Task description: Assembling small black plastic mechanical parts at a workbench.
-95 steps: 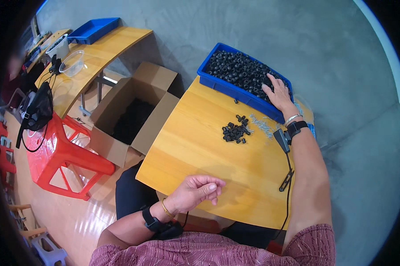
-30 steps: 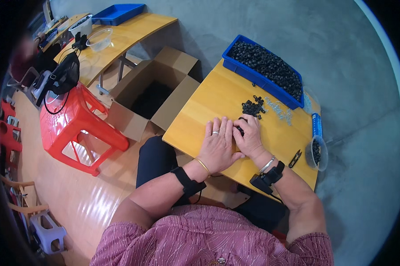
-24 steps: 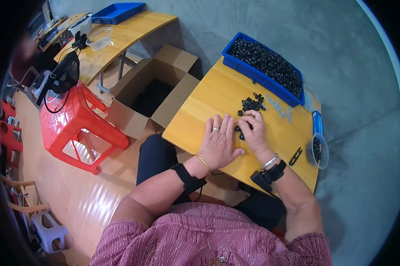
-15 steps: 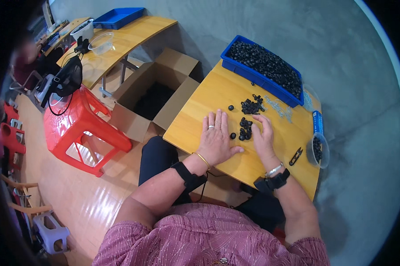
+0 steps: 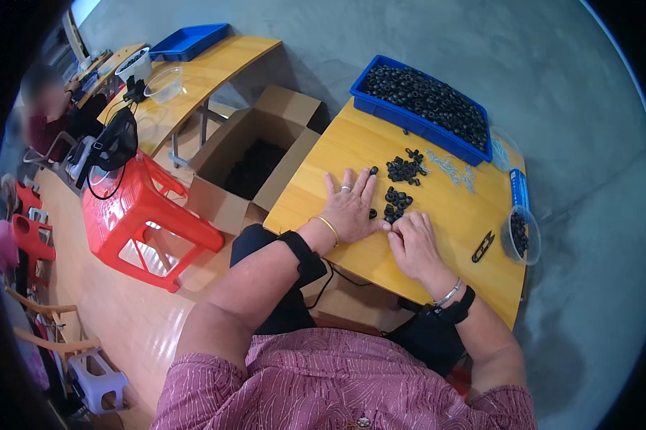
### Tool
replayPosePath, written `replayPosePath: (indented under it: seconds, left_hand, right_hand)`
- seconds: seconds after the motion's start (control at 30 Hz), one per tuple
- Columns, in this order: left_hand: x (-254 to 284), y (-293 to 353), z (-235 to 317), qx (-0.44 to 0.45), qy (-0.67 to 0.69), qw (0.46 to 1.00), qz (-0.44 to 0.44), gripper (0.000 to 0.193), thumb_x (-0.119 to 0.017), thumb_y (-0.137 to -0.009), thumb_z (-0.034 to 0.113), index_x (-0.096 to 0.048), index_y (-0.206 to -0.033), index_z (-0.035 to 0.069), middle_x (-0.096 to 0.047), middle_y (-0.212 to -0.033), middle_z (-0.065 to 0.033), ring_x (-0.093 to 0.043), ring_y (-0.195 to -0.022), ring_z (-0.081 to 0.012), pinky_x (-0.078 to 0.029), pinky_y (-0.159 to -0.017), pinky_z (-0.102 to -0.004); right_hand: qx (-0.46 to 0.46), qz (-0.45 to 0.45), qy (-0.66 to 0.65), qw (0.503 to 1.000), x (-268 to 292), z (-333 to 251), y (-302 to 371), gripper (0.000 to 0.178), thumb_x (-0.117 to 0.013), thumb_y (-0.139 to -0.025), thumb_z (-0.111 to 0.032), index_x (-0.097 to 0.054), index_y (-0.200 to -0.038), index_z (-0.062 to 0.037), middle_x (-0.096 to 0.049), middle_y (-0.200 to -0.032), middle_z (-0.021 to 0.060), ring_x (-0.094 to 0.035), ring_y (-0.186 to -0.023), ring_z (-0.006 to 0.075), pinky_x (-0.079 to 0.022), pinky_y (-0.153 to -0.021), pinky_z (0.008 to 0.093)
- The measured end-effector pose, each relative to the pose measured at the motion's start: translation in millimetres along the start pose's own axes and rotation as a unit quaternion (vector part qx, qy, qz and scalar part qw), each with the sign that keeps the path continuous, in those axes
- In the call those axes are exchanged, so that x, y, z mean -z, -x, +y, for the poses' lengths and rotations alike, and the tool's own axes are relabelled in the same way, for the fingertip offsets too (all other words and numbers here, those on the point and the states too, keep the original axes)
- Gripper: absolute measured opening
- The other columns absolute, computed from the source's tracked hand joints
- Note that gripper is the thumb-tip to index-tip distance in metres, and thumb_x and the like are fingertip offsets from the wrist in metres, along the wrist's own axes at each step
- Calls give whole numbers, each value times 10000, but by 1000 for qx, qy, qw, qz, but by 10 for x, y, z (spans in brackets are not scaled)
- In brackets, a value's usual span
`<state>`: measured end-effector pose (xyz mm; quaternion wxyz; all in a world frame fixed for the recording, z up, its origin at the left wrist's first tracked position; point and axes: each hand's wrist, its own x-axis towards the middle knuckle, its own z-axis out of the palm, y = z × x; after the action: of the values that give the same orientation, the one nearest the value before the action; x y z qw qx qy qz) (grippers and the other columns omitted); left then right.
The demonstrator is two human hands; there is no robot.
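My left hand (image 5: 350,213) lies on the yellow table with its fingers spread, a ring on one of them. Just below the nearer pile of black round pieces (image 5: 396,203), my right hand (image 5: 417,247) is closed. Its bent fingertips meet the tabletop beside my left thumb, and whatever they pinch is hidden. One black piece (image 5: 373,213) sits between my left thumb and forefinger, and another (image 5: 374,170) is by the fingertips. Farther back is a second pile of smaller black parts (image 5: 403,170), with thin pale silvery bits (image 5: 452,170) scattered to its right.
A blue tray (image 5: 420,130) heaped with black pieces stands at the table's back. Black thread snips (image 5: 483,246), a clear tub (image 5: 533,252) of black pieces and a blue packet (image 5: 518,190) lie right. Left are an open cardboard box (image 5: 286,170), a red stool (image 5: 133,208) and another person (image 5: 47,129).
My right hand has moved nearer and left, its fingers curling in beside my left thumb. My left hand has spread its fingers and shifted slightly. The view has tilted a little.
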<state>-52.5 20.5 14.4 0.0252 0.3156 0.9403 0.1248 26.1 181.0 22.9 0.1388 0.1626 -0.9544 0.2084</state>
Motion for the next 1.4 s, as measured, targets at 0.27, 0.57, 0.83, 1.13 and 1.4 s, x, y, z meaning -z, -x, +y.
replayPosePath:
  seconds: [0.27, 0.57, 0.83, 1.13, 1.4]
  left_hand:
    - [36, -41, 44, -2, -31, 999, -34, 803, -372, -791, 622, -189, -1367, 93, -146, -1425, -138, -147, -1284, -414, -82, -977, -631]
    - [64, -123, 56, -25, -22, 998, -50, 824, -451, -769, 598, -158, -1374, 121, -166, -1422, -129, -149, -1283, -413, -82, -1007, -588]
    - [70, 106, -16, -8, -12, 1000, -14, 956, -499, -736, 605, -155, -1319, -71, -197, -1373, -242, -182, -1270, -411, -131, -1010, -549]
    - [88, 492, 160, -23, 24, 999, -7, 848, -524, -778, 499, -204, -1301, -87, -223, -1357, -254, -215, -1256, -410, -155, -1013, -522]
    - [171, 448, 196, -86, 368, 926, 17, 502, -580, -808, 194, -404, -1191, -79, -454, -1188, -230, -451, -1094, -360, -370, -928, -390]
  right_hand:
    - [7, -7, -2, 1000, 44, 19, -61, 96, -549, -731, -68, -514, -810, -26, -468, -819, 136, -438, -822, 308, -370, -748, 393]
    - [16, 38, -11, 999, 9, 183, -68, 133, -579, -720, -86, -550, -841, -38, -489, -849, 126, -453, -869, 304, -384, -778, 393]
    - [-125, 65, -20, 990, 182, 543, 39, 116, -545, -754, -91, -556, -852, -30, -559, -846, 167, -533, -829, 340, -431, -745, 409]
    - [-243, 54, 103, 963, 463, 1277, -248, 157, -524, -781, -120, -554, -898, -21, -592, -891, 193, -565, -851, 353, -451, -743, 425]
    - [-247, 4, 165, 955, 380, 1314, -333, 131, -528, -787, -128, -512, -867, -25, -579, -874, 188, -554, -845, 370, -444, -716, 448]
